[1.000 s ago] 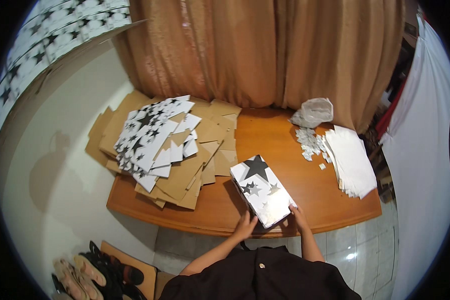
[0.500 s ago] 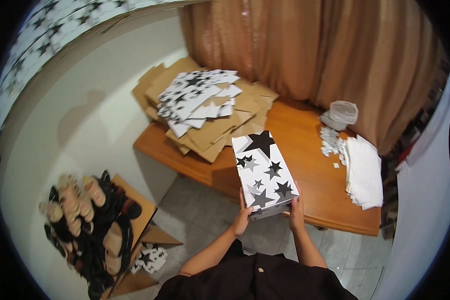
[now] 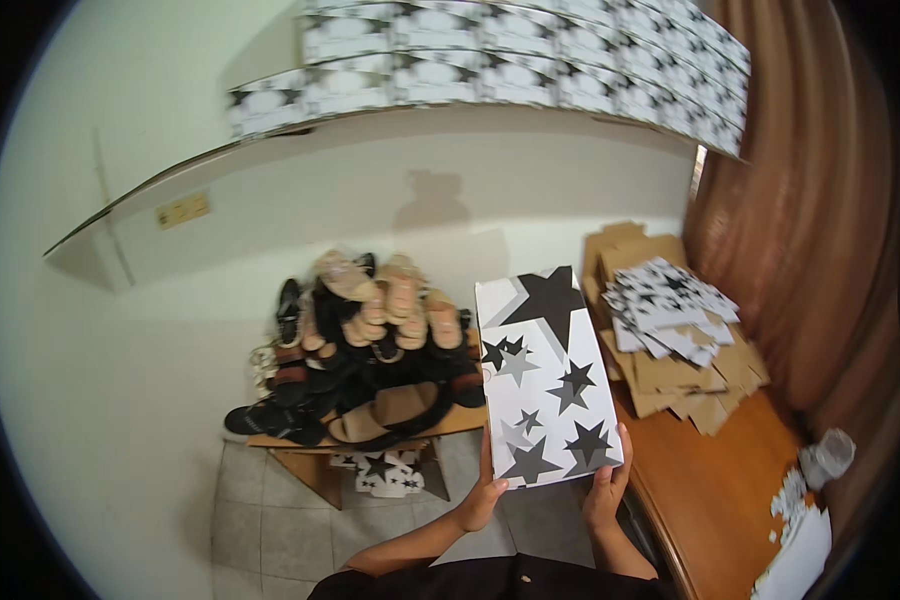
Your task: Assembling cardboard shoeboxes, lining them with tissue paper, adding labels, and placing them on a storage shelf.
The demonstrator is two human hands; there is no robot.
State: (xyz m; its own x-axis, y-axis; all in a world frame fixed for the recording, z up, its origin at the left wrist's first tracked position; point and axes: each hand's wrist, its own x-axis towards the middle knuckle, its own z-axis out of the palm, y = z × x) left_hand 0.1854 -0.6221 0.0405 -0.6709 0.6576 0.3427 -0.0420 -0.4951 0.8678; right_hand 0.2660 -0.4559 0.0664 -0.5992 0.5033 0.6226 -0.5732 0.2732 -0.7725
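A white shoebox (image 3: 545, 400) printed with black and grey stars is held up in front of me, its lid on. My left hand (image 3: 482, 500) grips its near left corner, and my right hand (image 3: 604, 494) grips the near right corner, thumbs by the near edge. The fingers beneath the box are mostly hidden. Beyond the box to the left, a pile of black and beige sandals (image 3: 390, 350) covers a low wooden bench (image 3: 460, 424).
A wooden table (image 3: 700, 480) at right carries flattened brown cardboard (image 3: 670, 375) and star-printed sheets (image 3: 670, 300). White paper (image 3: 800, 560) and a clear plastic bag (image 3: 828, 458) lie near its right edge. Stacked star-printed boxes (image 3: 510, 75) line a wall shelf. Brown curtains (image 3: 820, 250) hang at right.
My view has swung left, from the table to the sandals and the wall shelf. The shoebox has come along in both hands and now looks larger.
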